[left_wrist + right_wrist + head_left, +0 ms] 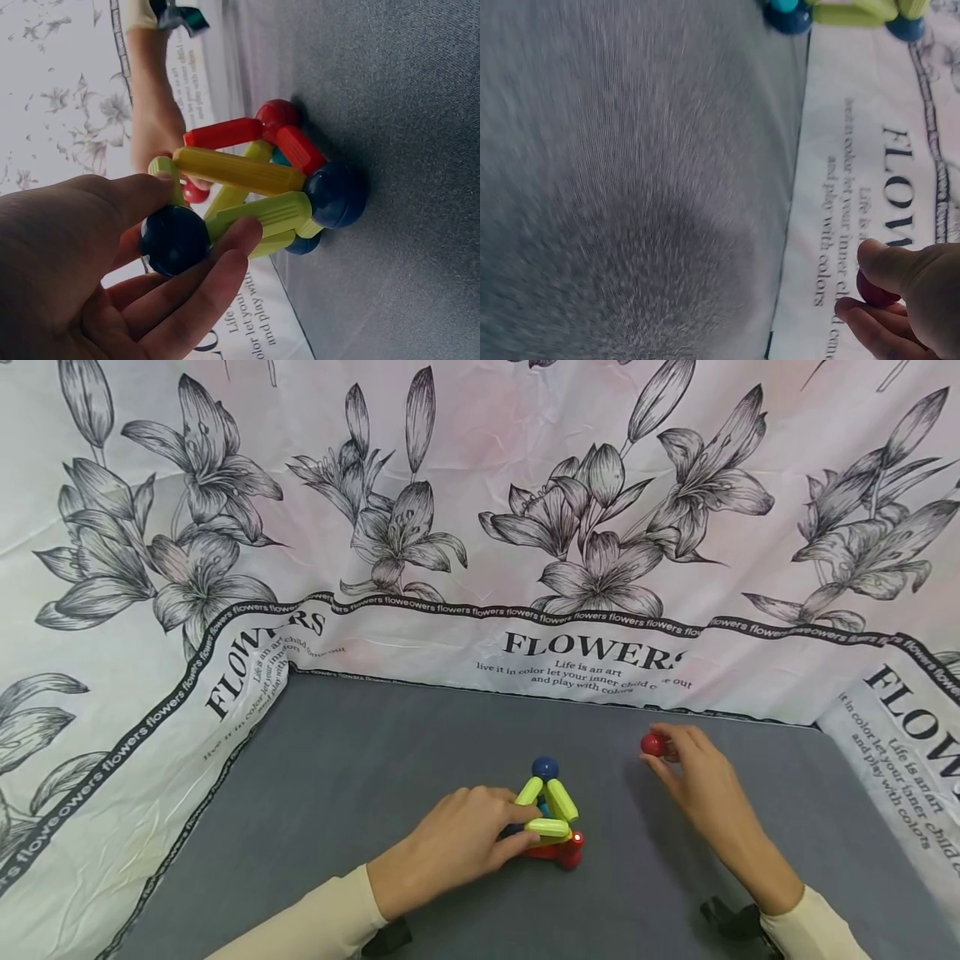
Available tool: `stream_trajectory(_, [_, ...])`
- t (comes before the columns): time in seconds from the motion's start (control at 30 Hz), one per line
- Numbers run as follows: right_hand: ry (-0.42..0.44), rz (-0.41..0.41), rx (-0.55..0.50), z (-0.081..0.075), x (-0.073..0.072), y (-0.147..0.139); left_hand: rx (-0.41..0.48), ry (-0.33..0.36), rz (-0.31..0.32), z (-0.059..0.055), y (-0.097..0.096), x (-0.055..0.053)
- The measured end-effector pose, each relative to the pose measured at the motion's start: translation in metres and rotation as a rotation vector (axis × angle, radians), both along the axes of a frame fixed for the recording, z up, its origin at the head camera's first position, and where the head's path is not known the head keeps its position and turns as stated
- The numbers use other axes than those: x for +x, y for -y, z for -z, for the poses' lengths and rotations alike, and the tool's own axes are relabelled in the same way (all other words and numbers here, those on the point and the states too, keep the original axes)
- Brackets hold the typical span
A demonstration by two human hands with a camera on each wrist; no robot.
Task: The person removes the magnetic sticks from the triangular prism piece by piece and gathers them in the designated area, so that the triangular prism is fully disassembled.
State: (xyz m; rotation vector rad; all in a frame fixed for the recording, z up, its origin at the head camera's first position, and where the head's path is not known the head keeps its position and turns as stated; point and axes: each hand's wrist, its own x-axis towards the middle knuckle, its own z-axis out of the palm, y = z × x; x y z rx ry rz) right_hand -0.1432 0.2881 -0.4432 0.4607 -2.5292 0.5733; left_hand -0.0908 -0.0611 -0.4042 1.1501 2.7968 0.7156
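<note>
A structure of magnetic building sticks and balls stands on the grey tabletop, in the middle of the head view. My left hand (465, 828) grips its near side, thumb and fingers around a dark blue ball (176, 240) and the ends of the yellow-green sticks (262, 215) beside it. A yellow stick (240, 171), red sticks (223, 133) and a red ball (278, 118) make up another part. Another blue ball (545, 767) tops two slanting yellow-green sticks. Off to the right, my right hand (705, 785) pinches a loose red ball (652, 744) between thumb and fingertips, apart from the structure.
Behind the grey tabletop (360, 743) hangs a white cloth (420, 639) printed with lilies and lettering, which also borders the left and right sides. Dark straps (731, 920) show near both cream sleeves (315, 920).
</note>
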Motion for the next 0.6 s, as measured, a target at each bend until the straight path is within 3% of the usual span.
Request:
stream_trajectory(0.13, [0.07,0.006,-0.008,0.005,-0.02,-0.007,-0.004,-0.011,0.001,-0.001,0.0,-0.001])
stream_trajectory(0.3, [0.1,0.025,0.02,0.011,-0.04,-0.017,-0.004,-0.016,-0.005,0.0,0.0,-0.001])
stream_trajectory(0.6, [0.166,0.05,0.075,0.023,-0.058,-0.024,0.011,-0.019,-0.006,0.002,0.002,-0.001])
